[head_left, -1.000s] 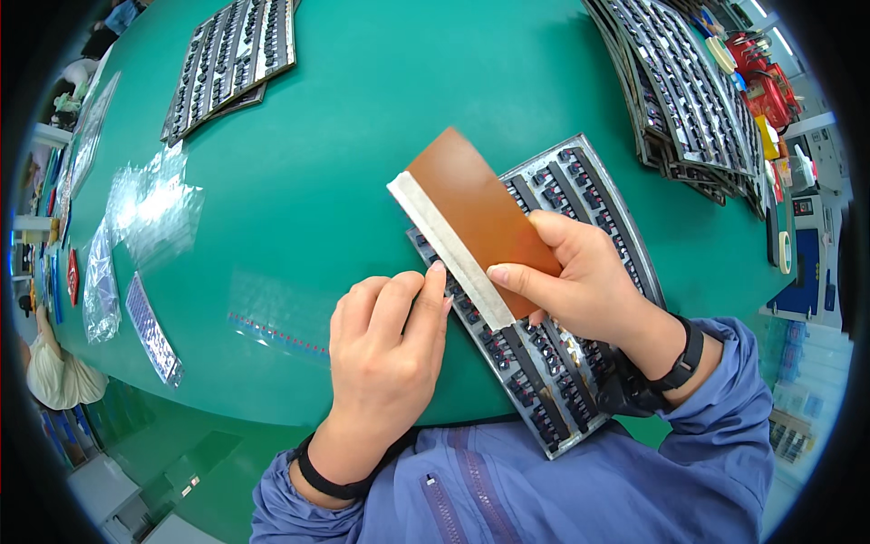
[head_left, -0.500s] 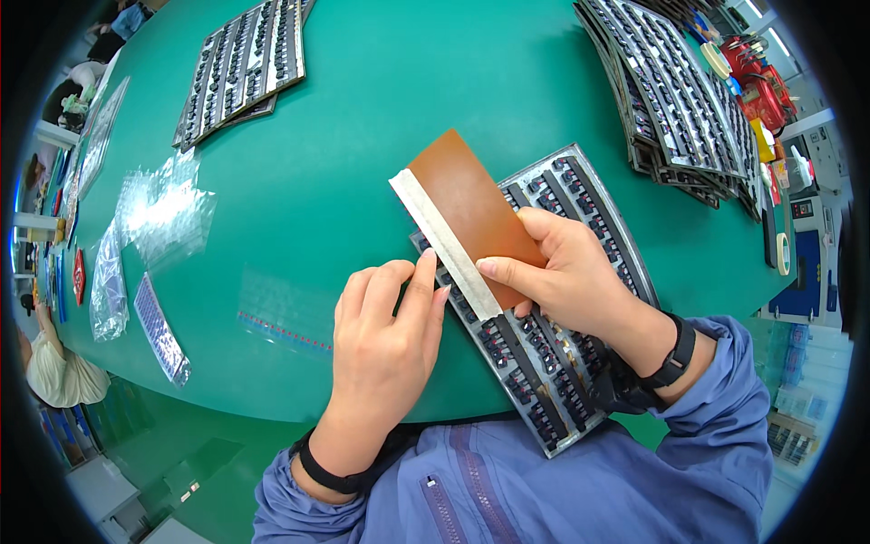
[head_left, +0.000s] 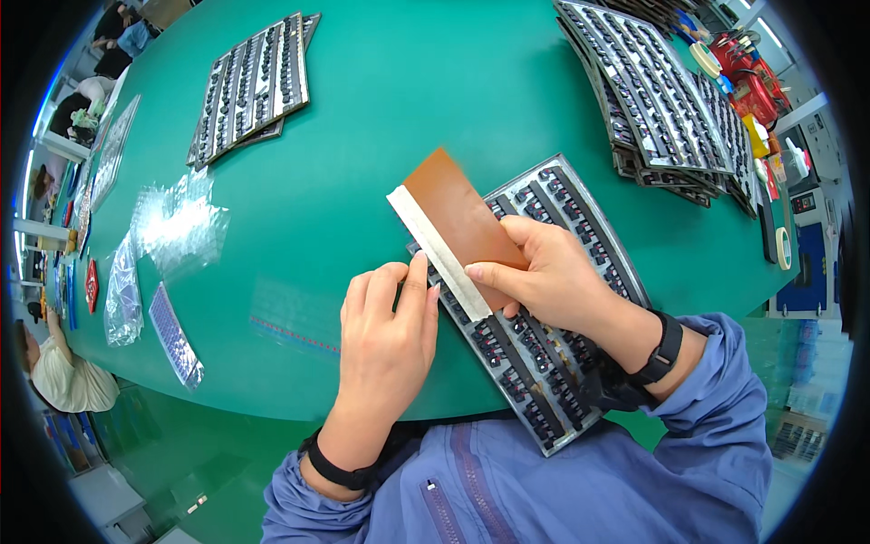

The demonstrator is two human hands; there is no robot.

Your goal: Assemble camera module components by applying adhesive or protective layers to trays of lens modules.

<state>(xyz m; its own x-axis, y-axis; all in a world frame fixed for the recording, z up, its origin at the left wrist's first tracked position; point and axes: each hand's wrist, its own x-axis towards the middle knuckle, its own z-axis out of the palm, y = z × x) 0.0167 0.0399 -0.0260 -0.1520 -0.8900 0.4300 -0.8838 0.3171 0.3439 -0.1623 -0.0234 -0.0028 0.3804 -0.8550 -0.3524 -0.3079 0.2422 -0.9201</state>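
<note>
Just right of the frame's centre, the right hand [head_left: 553, 276] held a brown card with a pale strip along one long edge [head_left: 453, 222]. Its thumb lay along the pale strip and its fingers curled over the brown face, so the card was pinched between them. The card lay tilted, its far end pointing toward the upper left, over the upper end of a grey tray of small dark parts [head_left: 544, 335]. That tray ran diagonally from the centre down toward the lower right, its lower end reaching past the table edge over the person's blue jacket.

The left hand [head_left: 385, 349], below and left of the card, rested palm down on the green table [head_left: 381, 118]. Its fingers were pressed together and pointed up the frame, the fingertips touching the left edge of the tray just beside the card's pale strip. It held nothing that could be seen.

In the upper right, a stack of similar trays [head_left: 652, 91] lay well apart from the hands. Another pair of trays [head_left: 254, 86] sat in the upper left. Crumpled clear plastic bags [head_left: 177, 227] lay at the left, and a narrow bagged strip [head_left: 175, 334] lay below them near the table edge.
</note>
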